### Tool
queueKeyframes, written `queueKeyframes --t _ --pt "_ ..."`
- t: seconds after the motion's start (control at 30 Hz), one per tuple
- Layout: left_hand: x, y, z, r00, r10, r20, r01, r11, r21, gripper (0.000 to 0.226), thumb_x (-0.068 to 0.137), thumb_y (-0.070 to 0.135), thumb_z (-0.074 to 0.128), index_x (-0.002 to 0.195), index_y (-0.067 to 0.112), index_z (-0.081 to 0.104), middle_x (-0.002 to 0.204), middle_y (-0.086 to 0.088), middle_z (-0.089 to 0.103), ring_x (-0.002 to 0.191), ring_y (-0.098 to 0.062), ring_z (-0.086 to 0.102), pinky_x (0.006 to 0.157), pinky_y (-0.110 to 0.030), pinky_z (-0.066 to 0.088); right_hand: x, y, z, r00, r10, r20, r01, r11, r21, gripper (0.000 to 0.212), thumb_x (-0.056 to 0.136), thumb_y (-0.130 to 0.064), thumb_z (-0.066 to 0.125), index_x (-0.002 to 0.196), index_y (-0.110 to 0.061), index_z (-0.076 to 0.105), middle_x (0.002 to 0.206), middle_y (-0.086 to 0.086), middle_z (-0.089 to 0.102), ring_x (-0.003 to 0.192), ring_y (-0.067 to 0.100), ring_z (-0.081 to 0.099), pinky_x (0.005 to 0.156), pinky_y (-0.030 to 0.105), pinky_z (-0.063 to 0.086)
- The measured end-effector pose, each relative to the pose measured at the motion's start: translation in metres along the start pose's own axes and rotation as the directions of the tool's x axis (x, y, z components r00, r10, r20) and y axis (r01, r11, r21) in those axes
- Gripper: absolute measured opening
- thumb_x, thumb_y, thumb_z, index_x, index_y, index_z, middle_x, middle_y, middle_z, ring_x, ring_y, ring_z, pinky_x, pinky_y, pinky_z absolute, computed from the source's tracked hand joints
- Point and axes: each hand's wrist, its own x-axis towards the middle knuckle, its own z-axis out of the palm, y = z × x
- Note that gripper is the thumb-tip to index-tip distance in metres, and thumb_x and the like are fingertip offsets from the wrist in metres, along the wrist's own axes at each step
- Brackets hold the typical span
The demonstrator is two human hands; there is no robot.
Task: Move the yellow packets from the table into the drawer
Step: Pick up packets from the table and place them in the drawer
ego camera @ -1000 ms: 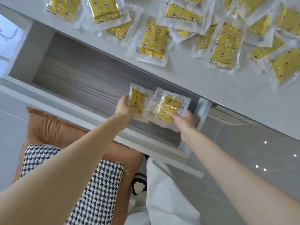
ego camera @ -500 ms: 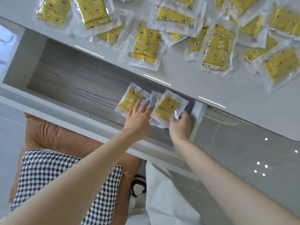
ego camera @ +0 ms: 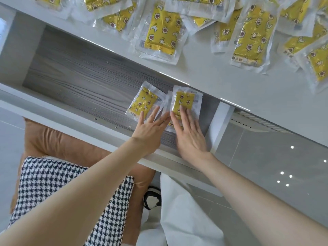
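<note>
This looks to me like a room in a home. I am at a white desk (ego camera: 204, 73) with a pulled-out drawer (ego camera: 79, 80) lined in grey wood grain. Below me on the left is a tan leather seat (ego camera: 58, 141) with a houndstooth cushion (ego camera: 53, 189) lying on it. The floor (ego camera: 262, 153) is glossy grey tile, and small light spots (ego camera: 284, 178) reflect in it. Soft daylight falls across the desk.

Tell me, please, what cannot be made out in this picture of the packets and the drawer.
Head view: the count of packets on the table, cut off by the top and right edges.
Head view: a lower packet in the drawer, mostly covered by the right packet and right hand.
Head view: the label print, too small.
</note>
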Motion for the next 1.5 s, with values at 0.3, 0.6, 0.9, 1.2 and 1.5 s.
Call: queueKeyframes --t 0.3,0.6,0.9,1.2,1.5 --pt "0.004 0.013 -0.007 0.999 -0.024 0.034 0.02 0.993 0.115 0.084 0.094 0.015 0.039 0.147 0.017 -0.026 0.159 -0.002 -0.017 0.145 -0.024 -0.02 0.116 -0.057 -0.007 -0.005 0.003 0.002 0.974 0.227 0.007 -0.222 0.949 0.224 0.065 0.102 -0.028 0.036 0.154 -0.021 -0.003 0.158 0.016 -0.021 0.147 0.033 -0.013 0.121 0.045 0.008" --pt "0.022 0.026 -0.005 0.972 -0.219 0.088 0.184 0.936 0.3 0.084 0.097 0.036 0.037 0.144 0.019 -0.031 0.154 -0.006 -0.03 0.144 -0.023 -0.023 0.118 -0.049 -0.009 -0.001 0.003 -0.002 0.96 0.277 -0.042 -0.266 0.948 0.177 0.056 0.101 -0.022 0.042 0.149 -0.016 0.014 0.158 0.021 -0.015 0.148 0.035 -0.006 0.119 0.046 0.008" --pt "0.043 0.024 -0.004 0.947 -0.301 -0.111 0.318 0.927 0.199 0.076 0.098 0.054 0.018 0.147 0.011 -0.021 0.158 -0.004 -0.019 0.147 -0.021 -0.013 0.117 -0.048 -0.008 -0.005 0.014 -0.007 0.983 0.176 -0.044 -0.17 0.979 0.115 0.071 0.093 -0.008 0.051 0.152 -0.012 0.011 0.16 0.012 -0.016 0.149 0.032 -0.003 0.119 0.044 0.016" --pt "0.039 -0.005 -0.015 0.972 -0.021 -0.234 0.096 0.944 0.315 0.102 0.087 0.039 0.064 0.146 0.039 -0.018 0.157 -0.011 -0.02 0.145 -0.033 -0.018 0.118 -0.055 0.001 0.001 0.02 -0.006 0.984 0.176 -0.034 -0.17 0.976 0.133 0.078 0.094 -0.014 0.051 0.154 -0.014 0.001 0.16 0.011 -0.015 0.148 0.034 -0.005 0.118 0.047 0.017" --pt "0.049 -0.002 -0.009 0.955 0.045 -0.292 0.038 0.962 0.27 0.089 0.092 0.033 0.058 0.151 0.03 -0.008 0.159 -0.012 -0.002 0.148 -0.028 -0.002 0.115 -0.053 -0.006 0.003 0.019 -0.002 0.982 0.189 -0.018 -0.186 0.976 0.115 0.084 0.093 -0.012 0.051 0.154 -0.014 -0.007 0.158 0.016 -0.021 0.146 0.038 -0.013 0.12 0.046 0.006"
